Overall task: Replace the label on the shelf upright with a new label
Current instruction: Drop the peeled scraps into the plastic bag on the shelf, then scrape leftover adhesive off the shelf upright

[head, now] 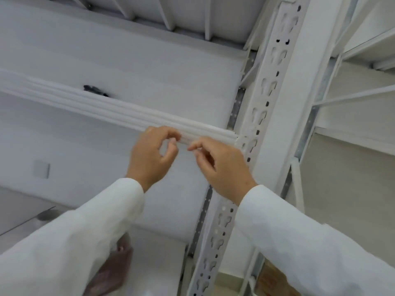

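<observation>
With your left hand (149, 157) and right hand (222, 165) pinching close together at something too small to identify, left of the upright (275, 116), a label could fold onto itself.

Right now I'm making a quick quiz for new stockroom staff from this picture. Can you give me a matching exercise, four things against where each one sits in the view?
Things:
1. left hand
2. right hand
3. shelf upright
4. shelf beam

Places:
A. perforated white post rising through the right half of the view
B. raised just beside the post, fingertips pointing left
C. ribbed white rail running from the left edge to the post
D. raised at mid-view, fingers curled in front of the rail

Pairs: 1-D, 2-B, 3-A, 4-C
</observation>
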Tool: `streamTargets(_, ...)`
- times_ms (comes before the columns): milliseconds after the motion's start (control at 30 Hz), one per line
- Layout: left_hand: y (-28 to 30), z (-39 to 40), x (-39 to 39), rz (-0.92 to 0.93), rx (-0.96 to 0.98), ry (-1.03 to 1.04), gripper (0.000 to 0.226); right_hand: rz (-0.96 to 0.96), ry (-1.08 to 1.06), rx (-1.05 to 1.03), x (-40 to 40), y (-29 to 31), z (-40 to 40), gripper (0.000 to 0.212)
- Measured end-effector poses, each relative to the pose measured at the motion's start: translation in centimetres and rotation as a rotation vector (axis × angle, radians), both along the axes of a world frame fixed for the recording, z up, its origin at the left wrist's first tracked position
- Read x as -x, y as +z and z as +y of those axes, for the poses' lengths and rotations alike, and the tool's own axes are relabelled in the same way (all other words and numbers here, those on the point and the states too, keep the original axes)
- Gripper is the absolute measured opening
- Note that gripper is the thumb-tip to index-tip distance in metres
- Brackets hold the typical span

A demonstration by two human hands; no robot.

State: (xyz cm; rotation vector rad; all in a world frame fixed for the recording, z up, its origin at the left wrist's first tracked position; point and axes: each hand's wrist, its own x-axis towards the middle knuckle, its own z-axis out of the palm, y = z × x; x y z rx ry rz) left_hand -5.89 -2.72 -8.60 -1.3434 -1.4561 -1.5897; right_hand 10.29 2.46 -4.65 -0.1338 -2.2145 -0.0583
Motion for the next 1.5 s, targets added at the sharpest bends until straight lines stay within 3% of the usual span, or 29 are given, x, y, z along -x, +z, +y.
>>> streamTargets(133, -8.3, -4.1, 7.9, -0.210, 0.227, 0.225, 0.032, -0.490, 0.013, -0.048, 7.3, -7.1, -2.0, 0.028)
streamTargets(200, -11.8, -5.7, 11.1, -0.336, 0.296, 0.310, 0.019, -0.603, 0.015, -0.021, 11.6, -10.6, -2.3, 0.034)
streamTargets(300, -16.2, -7.3, 14.7, -0.475, 0.400, 0.365, 0.019, -0.695, -0.037, 0.086, 17.6, -15.6, -0.6, 0.041)
streamTargets(400, -18.3, -7.8, 16.6, -0.494, 0.479, 0.331, 0.021, -0.861, -0.236, 0.208, 21.4, -18.5, 1.0, 0.028)
streamTargets(500, -17.9, -7.3, 16.8, -0.478, 0.501, 0.311, 0.020, -0.746, -0.304, 0.281, 22.2, -17.9, 1.6, 0.026)
streamTargets(633, -15.7, -5.7, 14.5, -0.372, 0.450, 0.246, 0.012, -0.650, -0.240, 0.137, 20.0, -14.9, 1.7, 0.027)
streamTargets(767, -10.3, -3.8, 8.7, -0.171, 0.277, 0.140, 0.031, -0.561, -0.155, 0.025, 14.6, -10.5, 1.4, 0.026)
streamTargets(867, -4.6, -2.4, 3.6, -0.065, 0.081, 0.032, 0.030, -0.435, -0.092, -0.113, 8.9, -6.3, 1.3, 0.020)
streamTargets(933, -0.6, -1.3, 0.2, -0.077, 0.003, -0.072, 0.024, -0.319, -0.075, -0.139, 5.0, -3.3, 1.4, 0.021)
streamTargets(1033, 4.4, 0.8, -4.3, -0.092, 0.033, -0.155, 0.033, 0.055, -0.110, -0.137, -0.6, 0.8, 2.9, 0.020)
streamTargets(1133, 7.7, 2.9, -8.1, -0.067, 0.230, -0.097, 0.047, 0.374, -0.191, 0.114, -5.2, 3.8, 5.0, 0.005)
streamTargets(1200, 8.7, 4.2, -9.9, -0.021, 0.362, -0.031, 0.045, 0.434, -0.223, 0.331, -7.0, 4.9, 6.7, 0.013)
streamTargets(1300, 9.1, 5.7, -10.8, -0.092, 0.420, -0.051, 0.031, 0.363, -0.157, 0.610, -7.7, 5.5, 8.4, 0.034)
streamTargets(1400, 8.7, 6.3, -11.2, -0.136, 0.380, -0.038, 0.026, 0.240, -0.096, 0.758, -7.2, 5.8, 8.8, 0.046)
streamTargets(1500, 8.6, 6.2, -11.2, -0.142, 0.340, -0.044, 0.023, 0.152, 0.004, 0.900, -6.4, 5.9, 8.5, 0.040)
